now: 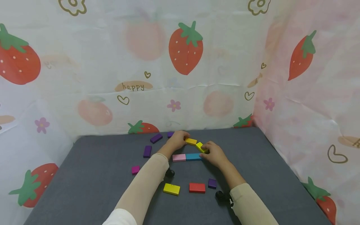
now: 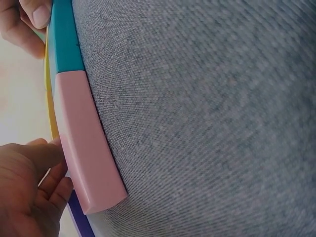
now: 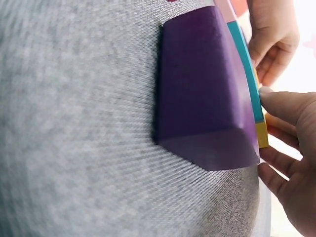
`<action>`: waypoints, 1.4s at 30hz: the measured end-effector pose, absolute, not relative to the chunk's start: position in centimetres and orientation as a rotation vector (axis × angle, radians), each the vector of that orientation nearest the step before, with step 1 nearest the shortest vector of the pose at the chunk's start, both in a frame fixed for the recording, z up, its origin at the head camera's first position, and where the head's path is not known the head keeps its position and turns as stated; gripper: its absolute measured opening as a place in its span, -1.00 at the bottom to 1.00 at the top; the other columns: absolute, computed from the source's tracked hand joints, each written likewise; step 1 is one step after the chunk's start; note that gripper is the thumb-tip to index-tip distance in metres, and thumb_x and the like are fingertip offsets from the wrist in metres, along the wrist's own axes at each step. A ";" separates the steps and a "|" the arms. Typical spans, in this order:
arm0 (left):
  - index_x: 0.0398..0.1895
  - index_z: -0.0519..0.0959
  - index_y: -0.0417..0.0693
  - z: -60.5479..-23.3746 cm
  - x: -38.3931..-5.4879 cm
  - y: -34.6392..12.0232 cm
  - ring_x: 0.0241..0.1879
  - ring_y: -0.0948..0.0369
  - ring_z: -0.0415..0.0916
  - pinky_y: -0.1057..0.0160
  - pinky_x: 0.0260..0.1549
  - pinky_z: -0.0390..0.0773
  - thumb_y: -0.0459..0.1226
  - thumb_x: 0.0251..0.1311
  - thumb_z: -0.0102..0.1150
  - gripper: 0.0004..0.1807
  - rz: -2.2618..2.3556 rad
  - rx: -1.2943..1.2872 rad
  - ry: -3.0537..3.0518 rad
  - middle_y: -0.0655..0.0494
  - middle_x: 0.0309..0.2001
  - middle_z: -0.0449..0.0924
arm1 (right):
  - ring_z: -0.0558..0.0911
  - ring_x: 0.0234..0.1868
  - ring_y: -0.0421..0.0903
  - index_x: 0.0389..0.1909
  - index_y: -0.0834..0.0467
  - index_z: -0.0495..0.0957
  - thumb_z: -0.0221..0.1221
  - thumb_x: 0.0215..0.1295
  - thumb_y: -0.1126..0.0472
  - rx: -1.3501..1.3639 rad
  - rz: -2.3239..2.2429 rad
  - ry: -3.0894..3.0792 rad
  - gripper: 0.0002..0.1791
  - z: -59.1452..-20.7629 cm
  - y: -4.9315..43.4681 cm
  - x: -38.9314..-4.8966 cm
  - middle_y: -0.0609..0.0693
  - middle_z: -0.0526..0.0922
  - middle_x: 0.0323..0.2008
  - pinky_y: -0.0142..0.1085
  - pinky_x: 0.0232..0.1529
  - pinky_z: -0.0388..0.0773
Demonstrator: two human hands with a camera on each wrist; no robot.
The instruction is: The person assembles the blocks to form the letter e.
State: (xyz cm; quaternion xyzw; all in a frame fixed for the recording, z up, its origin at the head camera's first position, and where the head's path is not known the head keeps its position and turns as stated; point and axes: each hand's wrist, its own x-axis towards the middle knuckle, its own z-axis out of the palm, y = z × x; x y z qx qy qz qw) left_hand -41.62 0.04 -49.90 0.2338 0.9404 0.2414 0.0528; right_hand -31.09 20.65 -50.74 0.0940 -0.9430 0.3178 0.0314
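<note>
At the far side of the table my left hand (image 1: 177, 140) holds the left end of an orange-yellow block (image 1: 191, 142) between thumb and fingers. My right hand (image 1: 215, 154) pinches a yellow block (image 1: 200, 147), which lies at an angle, its upper end close to the orange-yellow one. Nearer to me, a pink block (image 1: 179, 157) and a blue block (image 1: 193, 157) lie end to end in a row. The right thumb is right at the blue block's end. In the left wrist view the pink block (image 2: 91, 143) partly covers the left fingers.
Purple blocks (image 1: 156, 138), (image 1: 147, 151) and a magenta block (image 1: 135, 170) curve along the left; another purple block (image 1: 170, 134) lies behind the left hand. Close to me are a yellow block (image 1: 171, 189), a red block (image 1: 197, 187) and a small purple block (image 1: 212, 183), beside the right forearm.
</note>
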 end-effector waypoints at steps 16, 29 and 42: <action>0.27 0.62 -0.09 -49.5 -41.2 -0.1 0.08 0.11 0.56 0.10 0.18 0.56 -0.39 0.32 0.30 -0.56 0.709 0.696 2.859 -0.01 0.13 0.66 | 0.61 0.09 0.08 0.17 0.21 0.65 0.41 0.29 0.14 0.284 0.982 -2.911 -0.54 -50.8 20.7 -31.3 0.05 0.59 0.07 0.00 0.13 0.58; 0.26 0.62 -0.10 -49.4 -41.2 -0.3 0.11 0.09 0.57 0.08 0.19 0.55 -0.39 0.32 0.30 -0.57 0.695 0.686 2.845 -0.02 0.13 0.66 | 0.62 0.08 0.07 0.16 0.22 0.65 0.41 0.28 0.14 0.292 0.975 -2.909 -0.54 -50.8 20.7 -31.2 0.06 0.60 0.07 0.00 0.12 0.58; 0.28 0.61 -0.09 -49.3 -41.0 -0.3 0.14 0.07 0.56 0.08 0.21 0.55 -0.38 0.33 0.30 -0.56 0.696 0.686 2.837 -0.03 0.16 0.65 | 0.61 0.09 0.08 0.17 0.21 0.65 0.41 0.29 0.13 0.286 0.967 -2.915 -0.54 -50.8 20.7 -31.2 0.06 0.60 0.08 0.01 0.14 0.57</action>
